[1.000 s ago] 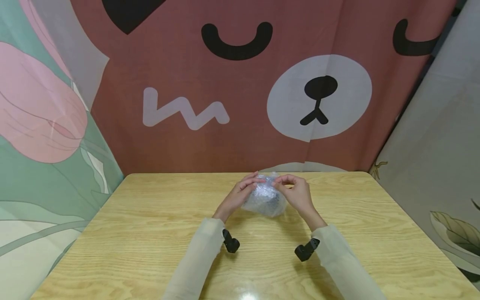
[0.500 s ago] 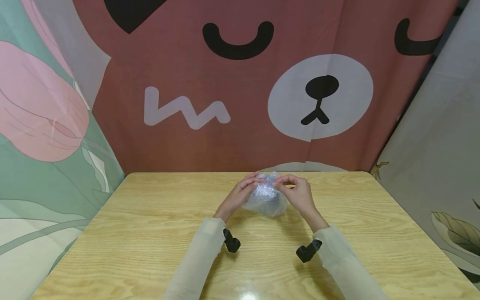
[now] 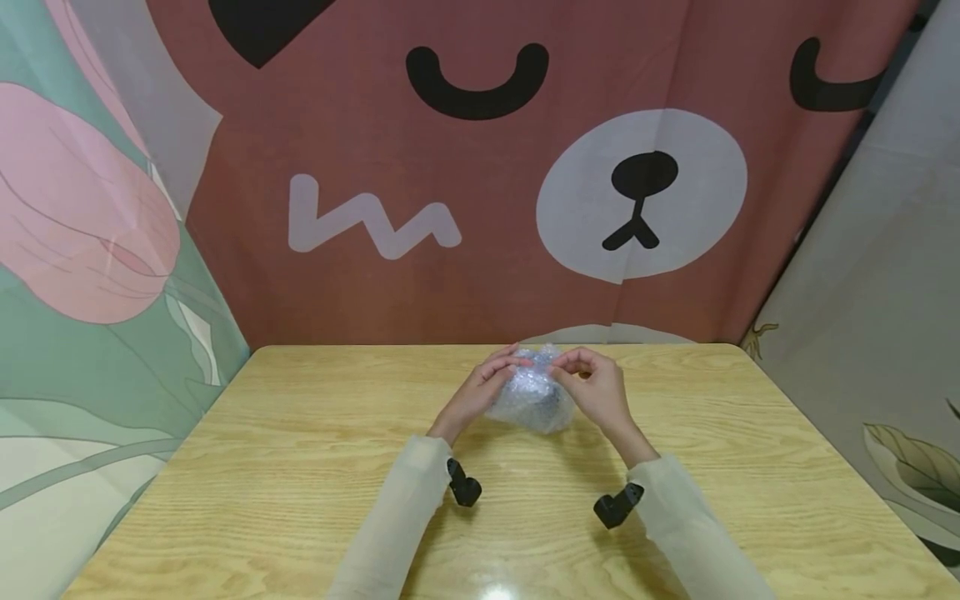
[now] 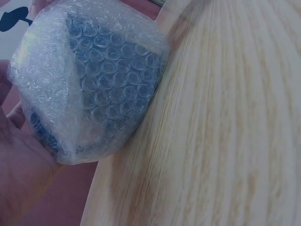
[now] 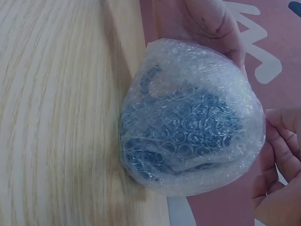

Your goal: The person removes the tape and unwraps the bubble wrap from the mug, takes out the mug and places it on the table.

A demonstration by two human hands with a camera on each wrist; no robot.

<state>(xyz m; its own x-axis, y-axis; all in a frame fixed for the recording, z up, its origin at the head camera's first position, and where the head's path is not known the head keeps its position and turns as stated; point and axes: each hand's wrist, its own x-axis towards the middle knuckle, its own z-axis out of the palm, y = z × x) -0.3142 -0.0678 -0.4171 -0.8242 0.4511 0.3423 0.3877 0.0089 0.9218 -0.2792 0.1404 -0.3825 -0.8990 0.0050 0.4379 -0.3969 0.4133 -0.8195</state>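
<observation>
A rounded bundle of clear bubble wrap [image 3: 534, 400] stands near the far edge of the wooden table, with something dark bluish showing through the layers. What is wrapped inside is hidden. My left hand [image 3: 480, 387] holds the bundle from its left side, fingers laid over the upper part; in the left wrist view its palm [image 4: 21, 160] lies beside the wrap. On the other side, my right hand [image 3: 596, 385] pinches the wrap's upper right edge between thumb and fingers. The right wrist view shows those fingertips [image 5: 276, 117] right at the edge of the wrap [image 5: 188, 127].
The pale wooden table [image 3: 300, 467] spreads out in front of and beside the bundle. Behind it hangs a reddish-brown curtain [image 3: 360, 300] with a bear print, flanked by patterned cloths. A small black camera [image 3: 465, 487] sits on each wrist below the light sleeves.
The right hand has shifted very slightly to the right. Bundle and left hand look almost the same.
</observation>
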